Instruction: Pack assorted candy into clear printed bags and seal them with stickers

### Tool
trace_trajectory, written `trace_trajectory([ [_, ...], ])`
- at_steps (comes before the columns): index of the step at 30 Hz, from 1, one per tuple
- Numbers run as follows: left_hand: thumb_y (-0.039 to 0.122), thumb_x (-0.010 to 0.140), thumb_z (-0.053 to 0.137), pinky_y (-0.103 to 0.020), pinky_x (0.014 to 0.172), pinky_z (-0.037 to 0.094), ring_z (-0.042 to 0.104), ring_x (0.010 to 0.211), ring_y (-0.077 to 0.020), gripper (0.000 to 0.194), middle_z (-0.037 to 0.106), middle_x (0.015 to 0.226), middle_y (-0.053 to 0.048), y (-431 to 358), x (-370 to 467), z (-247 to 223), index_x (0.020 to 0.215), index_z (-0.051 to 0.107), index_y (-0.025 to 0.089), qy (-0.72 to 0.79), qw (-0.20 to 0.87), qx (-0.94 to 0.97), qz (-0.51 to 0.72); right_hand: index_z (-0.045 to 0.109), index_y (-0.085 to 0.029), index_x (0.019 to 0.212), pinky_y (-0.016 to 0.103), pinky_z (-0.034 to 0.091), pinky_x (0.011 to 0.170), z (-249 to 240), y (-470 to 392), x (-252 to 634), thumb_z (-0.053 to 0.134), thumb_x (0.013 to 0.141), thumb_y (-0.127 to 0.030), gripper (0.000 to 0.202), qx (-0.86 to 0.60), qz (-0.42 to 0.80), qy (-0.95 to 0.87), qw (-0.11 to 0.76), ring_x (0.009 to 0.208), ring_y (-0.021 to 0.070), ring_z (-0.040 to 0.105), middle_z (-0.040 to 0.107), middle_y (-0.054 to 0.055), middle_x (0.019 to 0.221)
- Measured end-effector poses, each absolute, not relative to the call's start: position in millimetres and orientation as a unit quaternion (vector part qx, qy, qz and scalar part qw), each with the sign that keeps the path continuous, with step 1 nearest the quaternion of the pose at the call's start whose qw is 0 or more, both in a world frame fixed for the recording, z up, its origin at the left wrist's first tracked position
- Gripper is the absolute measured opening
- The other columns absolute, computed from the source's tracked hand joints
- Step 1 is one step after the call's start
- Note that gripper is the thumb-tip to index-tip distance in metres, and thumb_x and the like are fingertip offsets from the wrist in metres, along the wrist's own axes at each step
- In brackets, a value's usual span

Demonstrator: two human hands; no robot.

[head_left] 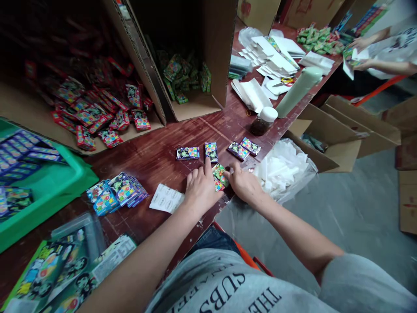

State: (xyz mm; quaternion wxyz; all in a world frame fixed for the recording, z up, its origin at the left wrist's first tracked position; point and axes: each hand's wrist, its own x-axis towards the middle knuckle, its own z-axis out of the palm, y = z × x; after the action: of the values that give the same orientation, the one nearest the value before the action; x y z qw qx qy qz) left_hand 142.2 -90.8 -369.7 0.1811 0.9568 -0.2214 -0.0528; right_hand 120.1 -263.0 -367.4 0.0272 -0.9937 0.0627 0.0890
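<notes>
My left hand (202, 186) lies on the brown table with its fingers apart, the index fingertip touching the lower edge of an upright purple packet (211, 151). Beside it, my right hand (243, 180) has its fingers bent at the right edge of a green packet (220, 173); whether it grips the packet is unclear. A red packet (218, 184) shows partly between my hands, below the green one. Another purple packet (188, 153) lies flat to the left, and two more purple packets (238, 151) lie touching at the right. A white printed sheet (167, 198) is left of my left hand.
Open cartons hold red packets (86, 117) and green packets (182, 74). A green crate (65, 187) and stacked packets (122, 190) are at left. A jar (263, 121), green cylinder (299, 91), scissors (285, 82) and bag of white pieces (285, 167) are right. Another person's hands (361, 52) work beyond.
</notes>
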Motion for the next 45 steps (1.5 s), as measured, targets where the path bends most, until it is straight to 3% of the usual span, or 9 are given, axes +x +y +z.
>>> trace_trajectory([
  [4, 0.047, 0.072, 0.083, -0.048, 0.107, 0.038, 0.053, 0.128, -0.0386, 0.122, 0.055, 0.139, -0.024, -84.2, 144.5, -367.9, 0.159, 0.008, 0.007, -0.238, 0.217, 0.945, -0.060, 0.041, -0.017, 0.147, 0.041, 0.056, 0.076, -344.9, -293.3, 124.3, 0.041, 0.100, -0.066, 0.068, -0.993, 0.076, -0.063, 0.060, 0.089, 0.0326, 0.075, 0.077, 0.015, 0.094],
  [8, 0.058, 0.065, 0.085, -0.051, 0.114, 0.035, 0.042, 0.141, -0.0413, 0.129, 0.041, 0.155, -0.025, -37.0, 139.6, -344.5, 0.161, 0.011, 0.012, -0.251, 0.234, 0.938, -0.054, 0.037, -0.014, 0.154, 0.049, 0.046, 0.108, -330.4, -315.2, 155.1, 0.066, 0.077, -0.080, 0.105, -0.929, 0.044, -0.347, 0.125, 0.130, 0.0355, 0.056, 0.058, 0.022, 0.142],
  [13, 0.057, 0.060, 0.086, -0.053, 0.116, 0.036, 0.044, 0.142, -0.0420, 0.114, 0.045, 0.157, -0.013, 96.1, 100.2, -345.8, 0.157, 0.033, 0.030, -0.229, 0.198, 0.949, -0.087, 0.031, -0.016, 0.159, 0.058, 0.035, 0.116, -361.8, -300.1, 182.0, 0.062, 0.082, -0.078, 0.104, -0.851, 0.080, -0.511, 0.096, 0.142, 0.0389, 0.042, 0.039, 0.022, 0.160],
  [16, 0.046, 0.052, 0.089, -0.054, 0.113, 0.040, 0.051, 0.135, -0.0445, 0.111, 0.051, 0.153, -0.015, 156.9, 51.6, -364.6, 0.152, 0.044, 0.028, -0.173, 0.147, 0.966, -0.125, 0.038, -0.016, 0.157, 0.060, 0.039, 0.111, -379.7, -297.7, 176.8, 0.057, 0.091, -0.069, 0.087, -0.847, 0.079, -0.523, 0.062, 0.136, 0.0406, 0.047, 0.044, 0.023, 0.156],
  [18, 0.039, 0.059, 0.086, -0.055, 0.115, 0.037, 0.051, 0.136, -0.0429, 0.105, 0.052, 0.152, -0.017, 171.6, 19.4, -371.5, 0.153, 0.043, 0.023, -0.140, 0.121, 0.970, -0.154, 0.042, -0.016, 0.155, 0.058, 0.043, 0.108, -382.5, -299.1, 169.0, 0.058, 0.094, -0.060, 0.076, -0.854, 0.054, -0.512, 0.076, 0.132, 0.0398, 0.051, 0.049, 0.025, 0.149],
  [23, 0.034, 0.079, 0.072, -0.053, 0.117, 0.036, 0.045, 0.140, -0.0363, 0.088, 0.048, 0.152, -0.019, 161.3, -19.3, -372.8, 0.155, 0.034, 0.014, -0.071, 0.150, 0.973, -0.163, 0.037, -0.025, 0.156, 0.057, 0.045, 0.107, -355.0, -267.0, 136.0, 0.071, 0.086, -0.047, 0.081, -0.855, -0.027, -0.457, 0.243, 0.130, 0.0388, 0.051, 0.049, 0.020, 0.142],
  [27, 0.038, 0.081, 0.075, -0.051, 0.118, 0.036, 0.042, 0.141, -0.0343, 0.093, 0.044, 0.153, -0.016, 152.5, -37.8, -362.8, 0.158, 0.026, 0.020, -0.100, 0.209, 0.968, -0.098, 0.044, -0.025, 0.149, 0.052, 0.046, 0.106, -330.4, -193.7, 100.7, 0.079, 0.080, -0.054, 0.083, -0.782, 0.034, -0.535, 0.316, 0.127, 0.0343, 0.051, 0.051, 0.015, 0.138],
  [32, 0.036, 0.083, 0.076, -0.052, 0.117, 0.039, 0.042, 0.139, -0.0329, 0.095, 0.043, 0.151, -0.013, 152.1, -62.9, -348.3, 0.160, 0.019, 0.030, -0.126, 0.272, 0.953, -0.052, 0.054, -0.024, 0.140, 0.050, 0.043, 0.106, -337.4, -129.9, 97.6, 0.074, 0.080, -0.066, 0.076, -0.750, 0.083, -0.591, 0.285, 0.125, 0.0308, 0.050, 0.057, 0.012, 0.137],
  [45, 0.032, 0.082, 0.076, -0.052, 0.117, 0.039, 0.044, 0.136, -0.0335, 0.095, 0.046, 0.147, -0.012, 176.6, -106.8, -381.1, 0.160, 0.022, 0.029, -0.006, 0.286, 0.957, 0.049, 0.060, -0.024, 0.132, 0.053, 0.043, 0.108, -355.8, -70.6, 68.0, 0.077, 0.077, -0.067, 0.073, -0.761, 0.034, -0.580, 0.289, 0.127, 0.0338, 0.048, 0.061, 0.012, 0.131],
])
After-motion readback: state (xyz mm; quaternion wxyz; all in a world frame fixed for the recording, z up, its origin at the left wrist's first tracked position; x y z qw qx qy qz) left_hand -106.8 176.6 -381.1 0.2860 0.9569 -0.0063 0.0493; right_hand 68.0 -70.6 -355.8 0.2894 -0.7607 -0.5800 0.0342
